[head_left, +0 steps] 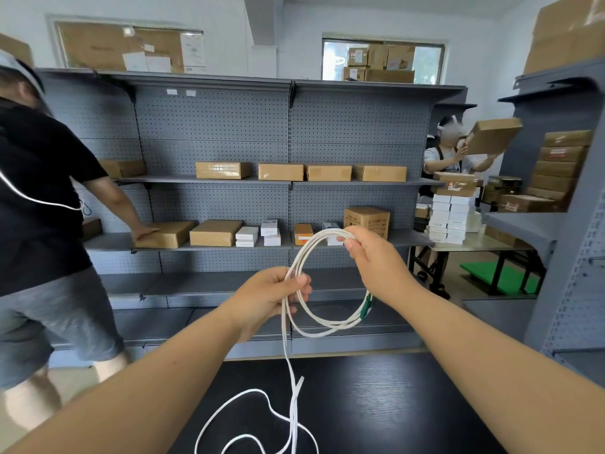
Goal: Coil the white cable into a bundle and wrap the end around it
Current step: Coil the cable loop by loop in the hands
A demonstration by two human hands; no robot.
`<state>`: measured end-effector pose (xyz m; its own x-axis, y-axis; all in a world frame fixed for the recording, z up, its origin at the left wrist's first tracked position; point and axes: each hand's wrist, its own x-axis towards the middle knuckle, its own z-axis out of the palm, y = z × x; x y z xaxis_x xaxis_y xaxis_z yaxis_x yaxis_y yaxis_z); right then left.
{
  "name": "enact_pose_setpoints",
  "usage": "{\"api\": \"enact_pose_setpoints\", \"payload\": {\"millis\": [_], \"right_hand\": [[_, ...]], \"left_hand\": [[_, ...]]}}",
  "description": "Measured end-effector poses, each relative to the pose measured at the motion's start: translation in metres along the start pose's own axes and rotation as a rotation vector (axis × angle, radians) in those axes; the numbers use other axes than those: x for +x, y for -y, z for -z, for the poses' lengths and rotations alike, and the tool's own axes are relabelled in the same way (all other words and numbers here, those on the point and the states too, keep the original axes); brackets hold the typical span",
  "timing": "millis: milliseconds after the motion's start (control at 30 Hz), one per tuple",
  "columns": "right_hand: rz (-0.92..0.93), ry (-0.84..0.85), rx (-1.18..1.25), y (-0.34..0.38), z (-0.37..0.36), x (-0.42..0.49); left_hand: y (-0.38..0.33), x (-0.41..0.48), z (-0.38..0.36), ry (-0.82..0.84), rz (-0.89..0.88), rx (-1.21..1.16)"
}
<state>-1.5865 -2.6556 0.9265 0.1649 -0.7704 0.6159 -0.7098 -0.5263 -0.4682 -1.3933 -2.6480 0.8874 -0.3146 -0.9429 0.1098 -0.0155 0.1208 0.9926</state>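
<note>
White cable [302,257] half-coiled; left hand [271,294], right hand [366,249] both grip loop.

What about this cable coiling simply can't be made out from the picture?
Head view, white cable: its loose run leaves the bottom edge, far end unseen.
Head view, same cable: fingers of the left hand and right hand cover the gripped stretches.
Head view, green connector: too small to identify.
Head view, white shelf boxes: labels too small to read.
</note>
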Motion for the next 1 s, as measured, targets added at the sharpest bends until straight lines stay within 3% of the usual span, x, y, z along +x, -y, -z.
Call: {"api": "enact_pose_setpoints", "payload": {"millis": [167, 267, 433, 533, 1000], "right_hand": [[-0.004, -0.029, -0.002, -0.005, 0.005, 0.000], [-0.007, -0.035, 0.005, -0.007, 0.005, -0.001], [-0.001, -0.037, 0.028, -0.008, 0.007, -0.002], [-0.001, -0.038, 0.021, -0.009, 0.008, -0.003], [-0.022, -0.155, 0.007, -0.009, -0.008, -0.004]], "left_hand": [[0.003, -0.001, 0.002, 0.019, 0.017, 0.077], [0.003, 0.001, -0.001, -0.059, -0.025, 0.109], [0.005, 0.001, -0.005, -0.121, -0.046, -0.057], [0.007, 0.001, -0.004, -0.114, -0.066, -0.075], [0.016, -0.002, -0.038, -0.395, -0.204, -0.196]]}}
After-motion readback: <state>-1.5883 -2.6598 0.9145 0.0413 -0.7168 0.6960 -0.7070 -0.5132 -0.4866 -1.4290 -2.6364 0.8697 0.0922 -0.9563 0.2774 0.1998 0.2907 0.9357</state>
